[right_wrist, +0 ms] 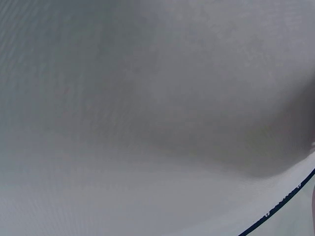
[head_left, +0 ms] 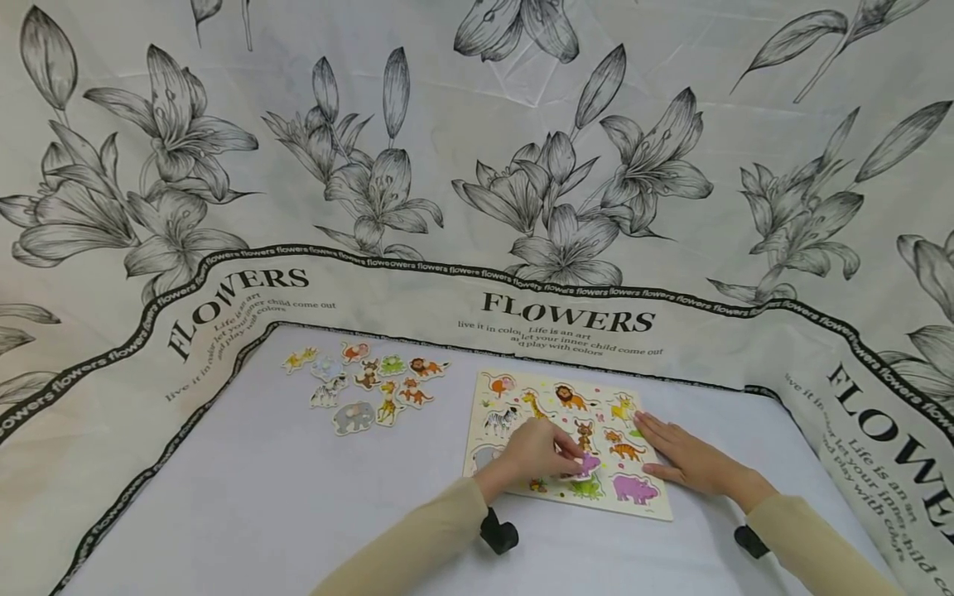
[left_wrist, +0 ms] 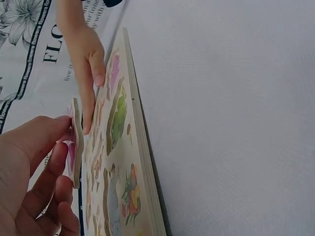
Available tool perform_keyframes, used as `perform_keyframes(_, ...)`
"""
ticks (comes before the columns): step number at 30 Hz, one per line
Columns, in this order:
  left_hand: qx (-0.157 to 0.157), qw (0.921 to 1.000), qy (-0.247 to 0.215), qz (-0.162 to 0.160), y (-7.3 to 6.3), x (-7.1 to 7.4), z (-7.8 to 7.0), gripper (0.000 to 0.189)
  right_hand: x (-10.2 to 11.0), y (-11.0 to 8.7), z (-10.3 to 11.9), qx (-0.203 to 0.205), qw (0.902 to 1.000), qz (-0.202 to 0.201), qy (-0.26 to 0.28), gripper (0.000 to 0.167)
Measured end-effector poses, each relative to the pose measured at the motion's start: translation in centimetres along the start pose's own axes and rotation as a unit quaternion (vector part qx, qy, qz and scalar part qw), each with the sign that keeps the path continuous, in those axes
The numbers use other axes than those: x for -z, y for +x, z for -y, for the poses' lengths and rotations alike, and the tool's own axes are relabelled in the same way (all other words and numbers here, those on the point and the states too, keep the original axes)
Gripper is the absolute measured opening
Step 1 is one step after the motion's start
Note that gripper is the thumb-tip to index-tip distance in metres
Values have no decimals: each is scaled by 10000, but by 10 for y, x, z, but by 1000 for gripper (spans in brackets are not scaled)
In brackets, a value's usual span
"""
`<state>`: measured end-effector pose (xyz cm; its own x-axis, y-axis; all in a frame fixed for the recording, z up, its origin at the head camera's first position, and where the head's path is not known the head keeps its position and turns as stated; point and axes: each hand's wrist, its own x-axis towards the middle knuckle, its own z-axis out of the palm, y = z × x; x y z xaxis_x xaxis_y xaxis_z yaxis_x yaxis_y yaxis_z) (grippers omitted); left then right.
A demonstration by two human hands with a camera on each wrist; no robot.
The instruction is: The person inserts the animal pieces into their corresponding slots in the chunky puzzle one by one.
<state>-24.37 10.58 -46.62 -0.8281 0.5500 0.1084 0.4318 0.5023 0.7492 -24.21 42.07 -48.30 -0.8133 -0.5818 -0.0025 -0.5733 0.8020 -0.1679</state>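
Observation:
My left hand [head_left: 537, 451] pinches a purple hippo puzzle piece [head_left: 588, 467] over the lower middle of a wooden animal puzzle board [head_left: 663, 508]. In the left wrist view the piece [left_wrist: 77, 142] stands on edge between thumb and fingers, raised above the board's surface. Below it, the head view shows a green frog picture [head_left: 585, 488] partly covered. A matching purple hippo picture [head_left: 635, 489] lies at the board's lower right corner. My right hand [head_left: 693, 455] rests at the board's right edge with its fingers stretched out. Only blurred white cloth fills most of the right wrist view.
Loose animal pieces lie grouped at the table's left, among them an elephant [head_left: 354, 418], a zebra [head_left: 328, 391] and a lion [head_left: 428, 367]. Behind the white table [head_left: 261, 497] hangs a flower-printed cloth [head_left: 417, 298] with a black border.

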Motion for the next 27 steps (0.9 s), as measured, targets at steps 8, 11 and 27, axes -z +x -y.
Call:
perform_keyframes(8,28,10000,-26,-61,4,-10,-5,10,1,-1,0,-87,9999,35,43,73)
perform_keyframes(11,-8,9999,-2,-132,6,-13,-8,9,1,0,1,-131,9998,83,96,74)
perform_keyframes(27,1,9999,133,-96,13,-32,-22,9,1,-2,2,-155,9999,-3,10,73)
